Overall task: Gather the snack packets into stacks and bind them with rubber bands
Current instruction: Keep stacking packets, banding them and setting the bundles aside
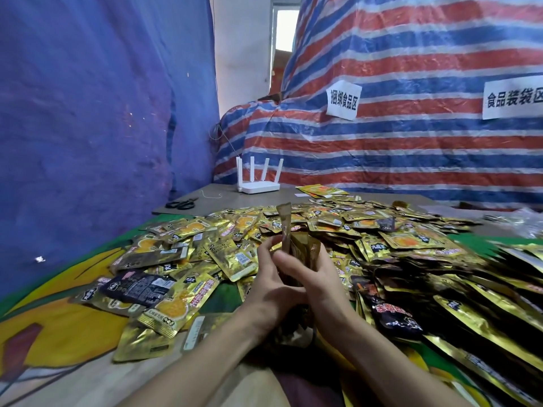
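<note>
**A:** Quick, biggest first.

**B:** On my feed there's a striped tarp (411,148) far beyond the hands. It's woven plastic, creased, draped over something bulky, a dust cover I'd guess. Below that, the loose pile of snack packets (367,233) spreads ahead and to the right of the hands. They're flat foil pouches, shiny gold, a few dark ones. All dumped within reach for sorting, I reckon.

**A:** Hands?

**B:** Left hand (274,284) and right hand (316,277) both curl round the stack (298,249), thumbs across its near face. The packets are held on edge between the palms, probably to square them up. One packet (284,220) pokes up above the rest, not seated yet.

**A:** Band on it?

**B:** I don't see one, so I judge binding isn't done.

**A:** Small stuff?

**B:** White router (260,183) on the desk (226,203), beyond the hands. Black scissors (179,204) lie beyond-left. A thin pale loop (211,195) sits beside them, but I can't tell if it's a band or string.
</note>
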Motion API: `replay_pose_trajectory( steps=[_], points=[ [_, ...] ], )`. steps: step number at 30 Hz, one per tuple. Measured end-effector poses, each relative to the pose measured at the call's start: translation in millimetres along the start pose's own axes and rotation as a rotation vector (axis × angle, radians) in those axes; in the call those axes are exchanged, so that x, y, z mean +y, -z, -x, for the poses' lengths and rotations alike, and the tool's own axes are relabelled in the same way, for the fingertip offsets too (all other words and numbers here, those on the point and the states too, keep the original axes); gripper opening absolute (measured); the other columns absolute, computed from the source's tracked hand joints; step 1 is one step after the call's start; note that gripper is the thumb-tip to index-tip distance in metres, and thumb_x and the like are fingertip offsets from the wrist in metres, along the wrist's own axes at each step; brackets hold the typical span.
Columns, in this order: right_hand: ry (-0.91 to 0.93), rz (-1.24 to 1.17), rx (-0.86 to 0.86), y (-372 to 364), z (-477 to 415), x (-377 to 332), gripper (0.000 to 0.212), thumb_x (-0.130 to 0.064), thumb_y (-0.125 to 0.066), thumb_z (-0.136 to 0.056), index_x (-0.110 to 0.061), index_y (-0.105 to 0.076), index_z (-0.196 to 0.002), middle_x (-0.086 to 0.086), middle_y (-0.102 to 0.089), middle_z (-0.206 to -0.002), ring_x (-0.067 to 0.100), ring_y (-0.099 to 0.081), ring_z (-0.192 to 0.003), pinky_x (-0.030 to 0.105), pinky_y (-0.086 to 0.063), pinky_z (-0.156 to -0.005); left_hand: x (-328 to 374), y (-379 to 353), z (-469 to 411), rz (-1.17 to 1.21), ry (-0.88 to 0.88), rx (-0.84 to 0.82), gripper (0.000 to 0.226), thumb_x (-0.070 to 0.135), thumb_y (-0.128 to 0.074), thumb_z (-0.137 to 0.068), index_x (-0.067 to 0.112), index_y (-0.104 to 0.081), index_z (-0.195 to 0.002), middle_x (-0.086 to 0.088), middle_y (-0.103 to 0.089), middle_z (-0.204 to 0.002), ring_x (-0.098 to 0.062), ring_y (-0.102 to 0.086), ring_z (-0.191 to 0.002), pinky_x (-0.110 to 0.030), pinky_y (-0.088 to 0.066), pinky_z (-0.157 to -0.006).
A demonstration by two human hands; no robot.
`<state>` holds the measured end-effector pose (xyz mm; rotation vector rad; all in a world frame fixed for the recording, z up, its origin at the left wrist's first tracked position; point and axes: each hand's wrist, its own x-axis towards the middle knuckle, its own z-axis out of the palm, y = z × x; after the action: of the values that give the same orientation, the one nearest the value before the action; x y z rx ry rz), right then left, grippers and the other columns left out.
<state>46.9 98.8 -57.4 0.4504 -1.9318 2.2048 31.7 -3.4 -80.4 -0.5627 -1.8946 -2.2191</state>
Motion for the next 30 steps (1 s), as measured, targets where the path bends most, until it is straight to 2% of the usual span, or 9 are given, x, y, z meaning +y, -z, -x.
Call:
replay_pose_trajectory(
  steps=[5,8,12,15,17,20,22,26,30],
  points=[
    [0.073,0.006,-0.044,0,-1,4,0.073,-0.031,-0.091,-0.051,-0.022,-0.063,-0.118,0.005,-0.075,-0.108,0.016,-0.072,-0.102,0.023,-0.057,-0.083,-4,2,-1,0.027,0.0,0.027,0.086,0.002,-0.08,-0.055,0.022,-0.038,-0.128,-0.01,-0.069,-0.106,-0.019,-0.073,-0.091,-0.035,-0.059,-0.078],
    [0.043,0.011,-0.05,-1,0,4,0.085,-0.04,-0.09,-0.042,-0.029,-0.06,-0.121,0.004,-0.073,-0.112,0.015,-0.071,-0.106,0.032,-0.057,-0.092,0,7,-2,-0.074,0.007,-0.053,0.087,0.007,-0.082,-0.059,0.019,-0.039,-0.134,-0.016,-0.068,-0.113,-0.029,-0.071,-0.103,-0.05,-0.057,-0.091],
    [0.02,-0.021,-0.059,0,-1,-2,0.084,-0.043,-0.088,-0.042,-0.026,-0.06,-0.118,0.006,-0.072,-0.108,0.009,-0.072,-0.096,0.02,-0.056,-0.071,10,16,-6,-0.19,-0.017,-0.115,0.081,0.006,-0.083,-0.057,0.017,-0.047,-0.128,-0.006,-0.069,-0.111,-0.01,-0.071,-0.099,-0.027,-0.057,-0.081],
    [0.021,-0.041,-0.088,2,-1,-5,0.075,-0.037,-0.088,-0.049,-0.025,-0.061,-0.119,0.005,-0.074,-0.097,0.007,-0.073,-0.087,0.018,-0.055,-0.066,16,15,-5,-0.196,-0.019,-0.119,0.109,0.017,-0.089,-0.05,0.025,-0.034,-0.144,0.0,-0.06,-0.12,-0.003,-0.07,-0.1,-0.02,-0.054,-0.083],
    [-0.002,-0.051,-0.079,-1,0,-9,0.073,-0.052,-0.082,-0.058,-0.024,-0.062,-0.123,0.002,-0.074,-0.094,0.011,-0.072,-0.088,0.025,-0.057,-0.074,15,11,-1,-0.176,-0.048,-0.09,0.118,0.023,-0.089,-0.048,0.035,-0.027,-0.148,-0.005,-0.059,-0.127,-0.013,-0.068,-0.109,-0.027,-0.054,-0.092],
    [-0.156,-0.278,-0.053,-4,-1,-14,0.073,-0.077,-0.047,-0.086,-0.019,-0.068,-0.124,0.011,-0.075,-0.112,0.024,-0.071,-0.108,0.04,-0.053,-0.098,12,2,2,-0.102,-0.158,-0.031,0.106,0.001,-0.076,-0.059,0.038,-0.03,-0.147,-0.018,-0.065,-0.115,-0.024,-0.071,-0.098,-0.033,-0.056,-0.082],
    [-0.239,-0.408,-0.03,-5,-5,-13,0.06,-0.054,-0.032,-0.104,-0.011,-0.072,-0.117,0.013,-0.075,-0.114,0.026,-0.07,-0.11,0.039,-0.051,-0.102,11,-1,2,-0.057,-0.207,0.001,0.094,-0.005,-0.063,-0.062,0.035,-0.037,-0.143,-0.014,-0.067,-0.105,-0.025,-0.069,-0.092,-0.036,-0.056,-0.08],
    [-0.329,-0.505,-0.051,-6,-9,-10,0.026,-0.011,-0.042,-0.103,-0.005,-0.063,-0.117,0.006,-0.069,-0.077,0.015,-0.069,-0.07,0.024,-0.054,-0.062,9,-7,4,0.011,-0.197,0.002,0.086,-0.003,-0.059,-0.064,0.035,-0.044,-0.14,0.004,-0.073,-0.098,-0.016,-0.07,-0.095,-0.028,-0.055,-0.084],
    [-0.312,-0.439,-0.032,-3,-6,-13,0.036,-0.007,-0.05,-0.099,-0.002,-0.058,-0.134,0.017,-0.072,-0.101,0.028,-0.07,-0.099,0.03,-0.054,-0.076,8,-10,3,-0.017,-0.227,0.031,0.078,-0.003,-0.064,-0.066,0.028,-0.046,-0.135,0.011,-0.074,-0.1,-0.011,-0.072,-0.092,-0.022,-0.055,-0.078]
  ],
)
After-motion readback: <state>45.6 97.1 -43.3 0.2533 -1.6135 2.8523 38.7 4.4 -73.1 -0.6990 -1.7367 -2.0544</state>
